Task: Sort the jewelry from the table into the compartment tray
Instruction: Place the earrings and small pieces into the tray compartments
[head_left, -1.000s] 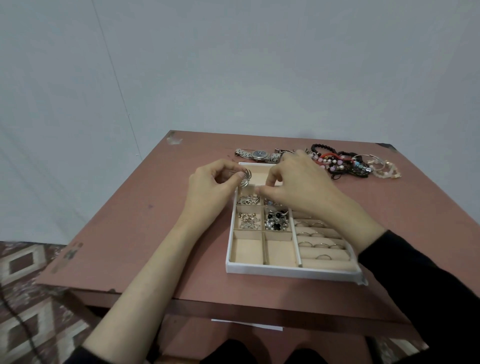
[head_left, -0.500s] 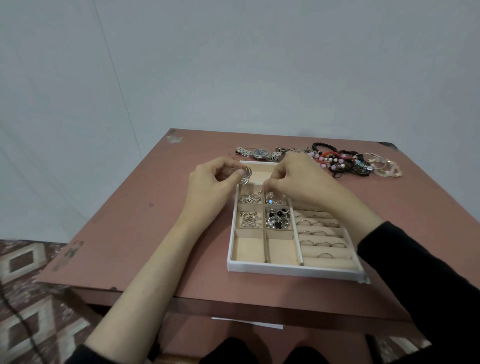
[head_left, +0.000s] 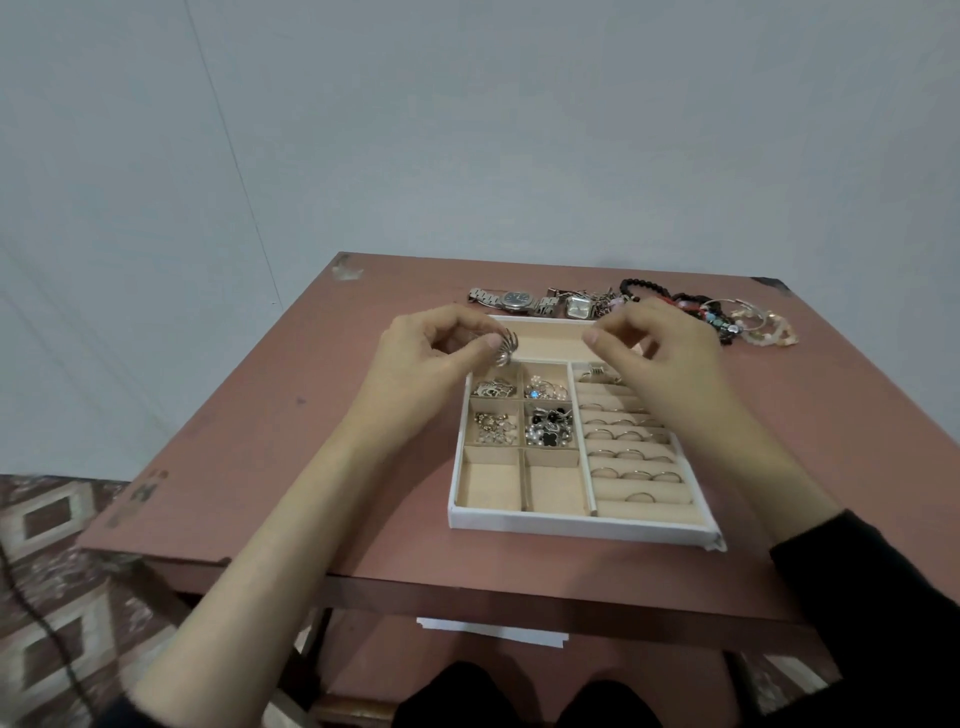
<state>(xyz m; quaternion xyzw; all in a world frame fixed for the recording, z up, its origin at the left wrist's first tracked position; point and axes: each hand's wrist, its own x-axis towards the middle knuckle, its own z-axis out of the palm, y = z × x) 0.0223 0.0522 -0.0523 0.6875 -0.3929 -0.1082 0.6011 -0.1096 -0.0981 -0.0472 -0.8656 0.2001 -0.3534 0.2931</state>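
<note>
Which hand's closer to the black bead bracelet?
Right. The right hand sits just in front of the black bead bracelet; the left hand holds a silver ring over the tray's far-left corner.

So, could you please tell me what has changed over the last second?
The right hand lifted off the small compartments of the tray and moved toward its far right; whether its pinched fingers hold anything is unclear. The left hand still pinches the silver ring at the far left corner; tray and bracelets unmoved.
</note>
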